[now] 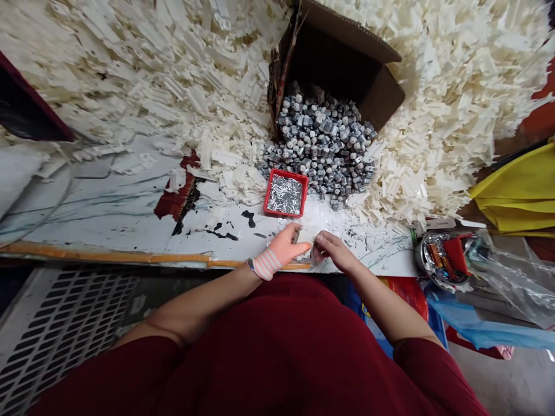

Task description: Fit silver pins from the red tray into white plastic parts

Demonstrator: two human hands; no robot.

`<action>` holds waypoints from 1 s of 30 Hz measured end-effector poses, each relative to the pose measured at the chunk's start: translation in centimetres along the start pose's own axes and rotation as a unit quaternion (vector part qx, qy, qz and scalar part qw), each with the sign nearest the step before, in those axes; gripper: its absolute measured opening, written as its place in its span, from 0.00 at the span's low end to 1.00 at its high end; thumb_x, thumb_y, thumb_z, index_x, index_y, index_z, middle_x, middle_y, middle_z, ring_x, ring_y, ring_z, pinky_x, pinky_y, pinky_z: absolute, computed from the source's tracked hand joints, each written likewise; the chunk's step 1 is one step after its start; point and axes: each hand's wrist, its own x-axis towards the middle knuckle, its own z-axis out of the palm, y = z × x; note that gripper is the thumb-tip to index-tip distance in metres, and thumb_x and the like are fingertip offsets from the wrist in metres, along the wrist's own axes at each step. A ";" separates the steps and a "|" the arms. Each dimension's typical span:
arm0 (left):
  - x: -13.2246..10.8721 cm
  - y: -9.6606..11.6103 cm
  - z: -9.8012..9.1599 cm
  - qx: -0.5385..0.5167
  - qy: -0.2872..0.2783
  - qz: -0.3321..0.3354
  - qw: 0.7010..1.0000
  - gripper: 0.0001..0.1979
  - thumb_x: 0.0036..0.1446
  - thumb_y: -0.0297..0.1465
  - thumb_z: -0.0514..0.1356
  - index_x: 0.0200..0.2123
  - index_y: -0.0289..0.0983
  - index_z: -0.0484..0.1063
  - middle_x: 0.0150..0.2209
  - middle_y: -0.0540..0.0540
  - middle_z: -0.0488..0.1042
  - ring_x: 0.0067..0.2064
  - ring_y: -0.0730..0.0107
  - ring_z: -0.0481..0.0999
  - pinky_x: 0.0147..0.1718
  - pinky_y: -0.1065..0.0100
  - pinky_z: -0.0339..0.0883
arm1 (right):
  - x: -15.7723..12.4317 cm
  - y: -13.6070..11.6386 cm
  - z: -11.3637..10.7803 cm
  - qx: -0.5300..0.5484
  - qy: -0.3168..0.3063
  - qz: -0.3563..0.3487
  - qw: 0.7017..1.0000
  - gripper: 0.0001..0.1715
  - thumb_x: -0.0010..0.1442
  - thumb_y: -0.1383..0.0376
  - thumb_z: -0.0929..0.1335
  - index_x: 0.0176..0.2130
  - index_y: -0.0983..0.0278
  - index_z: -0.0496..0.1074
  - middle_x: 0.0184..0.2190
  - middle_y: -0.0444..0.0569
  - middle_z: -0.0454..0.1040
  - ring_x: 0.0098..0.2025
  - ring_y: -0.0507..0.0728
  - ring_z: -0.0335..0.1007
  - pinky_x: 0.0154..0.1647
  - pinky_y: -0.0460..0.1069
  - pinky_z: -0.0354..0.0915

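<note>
At the near edge of the table (pixel 130 231), just this side of the tray (pixel 271 190), the two hands meet over a small white part (pixel 306 234). The left hand (pixel 281 248), in a pink knitted glove, grasps the part from the left, thumb stretched along its near side and fingers over its far side. The bare right hand (pixel 332 252) comes in from the right with its fingers curled tight, their tips touching the part's right end; whether they pinch anything small between them cannot be told. The part lies low over the white tabletop, between the hands and hard to pick out against it. The red tray, just beyond the hands, is full of thin metal pins (pixel 285 195). To the right of it and farther off, grey pieces (pixel 323 144) spill out of a cardboard box (pixel 347 34) tipped on its side. A heap (pixel 173 75) of white plastic parts covers the far table on both sides of the box. At the near right a metal bowl (pixel 422 263) holds red and mixed bits, with a clear bag (pixel 511 283) beside it and a yellow sheet (pixel 520 190) farther away. A white grille (pixel 65 329) lies below the table at the near left.
</note>
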 end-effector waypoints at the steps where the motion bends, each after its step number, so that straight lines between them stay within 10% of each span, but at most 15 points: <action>1: -0.1 0.0 0.0 -0.007 -0.011 0.007 1.000 0.20 0.42 0.32 0.64 0.41 0.37 0.66 0.29 0.52 0.70 0.32 0.67 0.71 0.32 0.67 0.63 | 0.2 -0.3 -0.3 -0.028 -0.009 -0.021 0.999 0.33 0.50 0.35 0.66 0.30 0.61 0.63 0.21 0.39 0.70 0.22 0.50 0.66 0.25 0.46 0.62; 23: -1.8 1.4 -1.0 -0.024 0.086 0.151 0.984 0.17 0.60 0.43 0.55 0.46 0.39 0.65 0.42 0.45 0.70 0.44 0.65 0.69 0.46 0.67 0.63 | -0.5 -2.3 3.8 -0.329 0.022 -0.238 0.913 0.22 0.63 0.48 0.61 0.31 0.63 0.66 0.24 0.43 0.66 0.26 0.51 0.60 0.29 0.46 0.55; 30: -1.3 1.2 -1.5 -0.235 -0.033 0.114 0.965 0.22 0.52 0.44 0.64 0.45 0.40 0.62 0.36 0.50 0.66 0.35 0.72 0.67 0.35 0.70 0.64 | -0.9 -3.5 2.9 -0.332 0.214 -0.495 0.774 0.23 0.53 0.52 0.72 0.42 0.60 0.64 0.36 0.51 0.71 0.39 0.59 0.68 0.37 0.54 0.65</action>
